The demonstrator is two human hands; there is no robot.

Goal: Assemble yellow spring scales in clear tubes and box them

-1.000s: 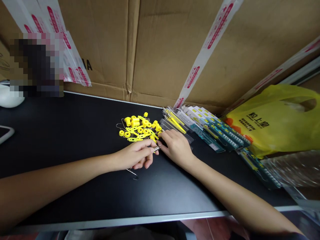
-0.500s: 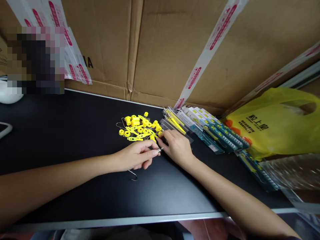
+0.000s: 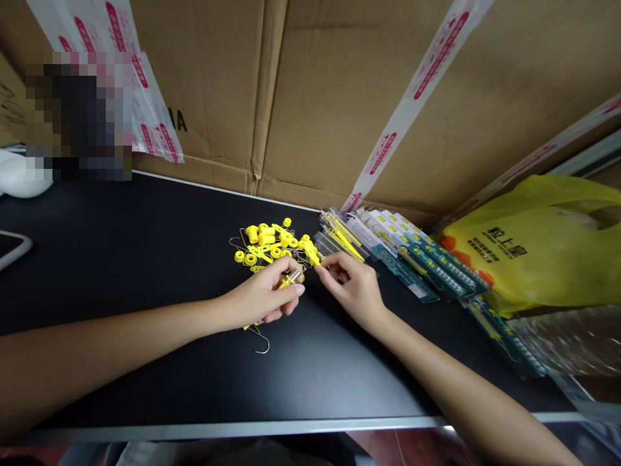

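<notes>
A pile of small yellow plastic parts and wire hooks (image 3: pixel 266 236) lies on the black table. In front of it my left hand (image 3: pixel 269 292) is closed on a yellow and metal piece (image 3: pixel 291 279), its silvery end showing between thumb and fingers. A wire hook (image 3: pixel 263 344) sticks out below that hand; its upper part is hidden. My right hand (image 3: pixel 353 282) is at the pile's right edge, thumb and forefinger pinched beside a yellow part. Whatever lies between those fingertips is too small to make out.
Clear packets with yellow strips (image 3: pixel 342 236) and green-and-white cards (image 3: pixel 422 255) lie to the right, beside a yellow plastic bag (image 3: pixel 543 246). Cardboard (image 3: pixel 334 97) rises behind the black table (image 3: pixel 145 259). A white-edged device (image 3: pixel 17 249) sits far left.
My left hand has turned, showing more of the yellow and metal piece. My right hand has moved slightly right, away from it. The view has shifted a little.
</notes>
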